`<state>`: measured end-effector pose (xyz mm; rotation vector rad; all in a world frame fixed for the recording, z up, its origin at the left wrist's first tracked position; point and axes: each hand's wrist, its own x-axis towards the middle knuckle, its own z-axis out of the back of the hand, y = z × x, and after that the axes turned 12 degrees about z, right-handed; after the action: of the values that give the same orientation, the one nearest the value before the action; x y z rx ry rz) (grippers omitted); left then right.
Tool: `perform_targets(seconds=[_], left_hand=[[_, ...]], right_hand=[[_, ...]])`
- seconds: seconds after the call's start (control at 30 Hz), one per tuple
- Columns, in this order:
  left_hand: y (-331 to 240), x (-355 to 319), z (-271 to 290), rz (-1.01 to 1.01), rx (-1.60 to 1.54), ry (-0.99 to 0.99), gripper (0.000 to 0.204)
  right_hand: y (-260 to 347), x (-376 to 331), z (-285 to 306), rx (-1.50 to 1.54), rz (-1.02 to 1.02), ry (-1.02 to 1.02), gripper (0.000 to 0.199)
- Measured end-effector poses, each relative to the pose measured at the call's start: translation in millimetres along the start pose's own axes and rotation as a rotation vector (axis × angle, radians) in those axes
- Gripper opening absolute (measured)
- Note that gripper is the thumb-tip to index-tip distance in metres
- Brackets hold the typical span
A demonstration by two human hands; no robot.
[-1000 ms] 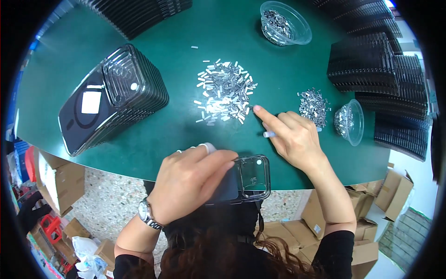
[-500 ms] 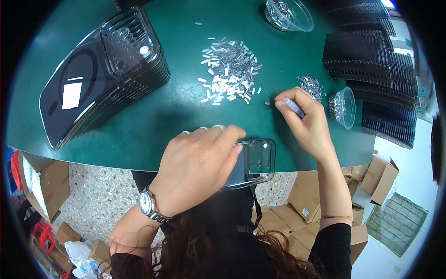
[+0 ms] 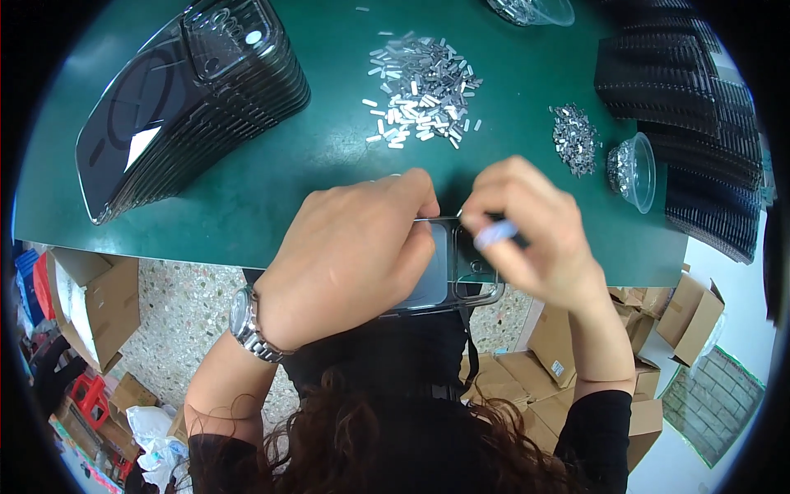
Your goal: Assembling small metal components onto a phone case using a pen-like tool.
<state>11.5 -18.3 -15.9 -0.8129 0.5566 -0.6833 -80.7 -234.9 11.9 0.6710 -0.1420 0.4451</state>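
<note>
Both hands meet at one case (image 3: 461, 280) (long axis sideways): left hand (image 3: 354, 255) grips it, right hand (image 3: 527, 235) pinches its top edge.

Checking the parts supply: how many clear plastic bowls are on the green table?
2: one clear plastic bowl at the right by the small metal-parts pile, another cut off at the top edge. More may be hidden.

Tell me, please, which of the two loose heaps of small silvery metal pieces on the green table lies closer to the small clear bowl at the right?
The smaller, darker heap of small silvery metal pieces, right beside the small clear bowl; the larger, paler heap lies further left, mid-table.
</note>
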Motion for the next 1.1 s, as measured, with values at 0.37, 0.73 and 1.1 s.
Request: perform_targets(seconds=[0.37, 0.73, 1.1], left_hand=[[-4.2, 0.2, -7.3, -0.008, 0.114, -0.055, 0.009], [-20.0, 2.0, -16.5, -0.047, 0.401, -0.057, 0.016], [-23.6, 1.6, -16.7, -0.009, 0.366, -0.086, 0.014]], right_hand=[[7.8, -8.1, -21.8, -0.243, 0.02, -0.033, 0.021], [5.4, -24.5, -15.9, -0.156, -0.064, 0.002, 0.028], [9.4, -26.5, -36.6, -0.405, -0.027, -0.07, 0.027]])
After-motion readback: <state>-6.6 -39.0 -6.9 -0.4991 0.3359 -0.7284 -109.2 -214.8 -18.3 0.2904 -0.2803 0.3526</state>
